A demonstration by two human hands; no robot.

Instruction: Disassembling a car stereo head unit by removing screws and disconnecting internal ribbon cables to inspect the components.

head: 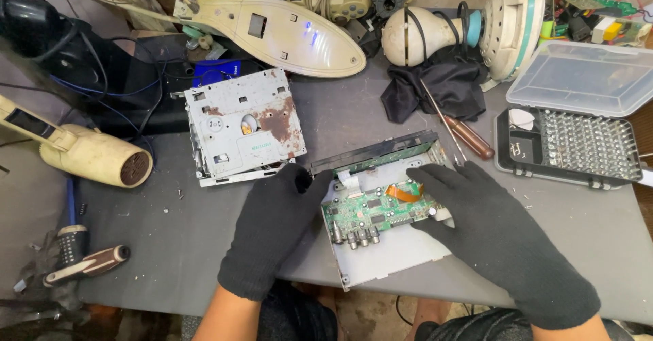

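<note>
Circuit board (381, 212) between left hand (272, 229), right hand (486, 232)

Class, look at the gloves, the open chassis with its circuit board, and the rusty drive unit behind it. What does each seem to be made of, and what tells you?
Left hand and right hand: black knitted fabric gloves, matte and fuzzy. Chassis: probably thin painted sheet metal, flat grey with folded edges. Circuit board: green laminate with metal jacks. Drive unit: steel, judging by brown rust patches.
</note>
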